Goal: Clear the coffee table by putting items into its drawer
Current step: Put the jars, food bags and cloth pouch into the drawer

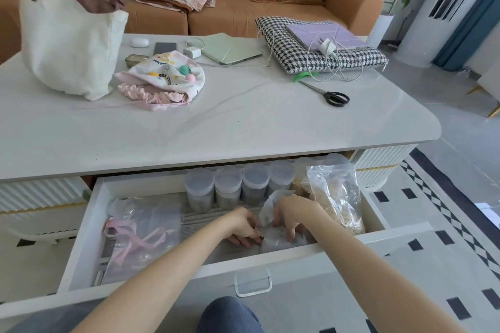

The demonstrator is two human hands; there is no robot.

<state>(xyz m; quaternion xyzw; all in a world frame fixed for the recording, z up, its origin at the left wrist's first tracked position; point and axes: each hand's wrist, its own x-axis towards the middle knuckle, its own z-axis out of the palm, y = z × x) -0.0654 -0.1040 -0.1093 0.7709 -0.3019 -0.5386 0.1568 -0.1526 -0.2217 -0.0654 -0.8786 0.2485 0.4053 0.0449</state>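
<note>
The coffee table's drawer is pulled open below the white tabletop. Both my hands are inside it, at its front right. My left hand and my right hand each grip a crinkled clear plastic bag of greyish contents; the fingers are curled into the plastic. On the tabletop lie scissors, a drawstring pouch, a green tablet, a charger, a phone, a small tin and an earbud case.
In the drawer stand several lidded clear jars, a zip bag of grain at the right and a zip bag with pink ribbon at the left. A white tote and a houndstooth sleeve with purple tablet and cable sit on the table.
</note>
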